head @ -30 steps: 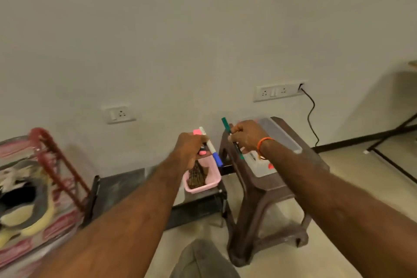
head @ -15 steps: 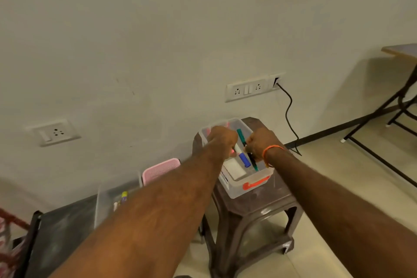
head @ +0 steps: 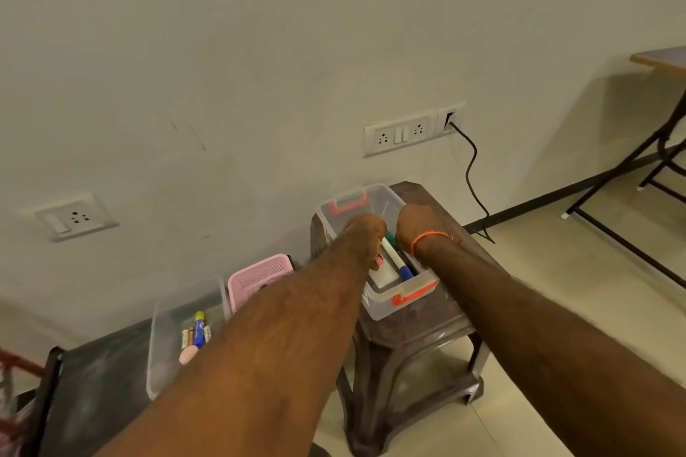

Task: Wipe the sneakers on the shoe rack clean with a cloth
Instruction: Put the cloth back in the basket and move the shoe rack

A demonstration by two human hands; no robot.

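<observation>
Both hands reach into a clear bin point(head: 382, 302) on a brown stool point(head: 415, 338); left hand point(head: 365, 230) and right hand point(head: 417, 226) grips unclear. Red shoe rack point(head: 15, 364) far left edge; sneakers unseen, no readable writing.

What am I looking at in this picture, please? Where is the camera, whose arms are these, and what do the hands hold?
The camera sits on a person's head and looks forward and down, so the two bare arms are that person's own. Both hands reach into a clear plastic box with red clips, which stands on a dark brown plastic stool by the wall. The left hand and the right hand, with an orange thread at its wrist, are among markers; a white marker with a blue cap shows between them. What each hand grips is hidden. No sneakers or cloth are in view.
</observation>
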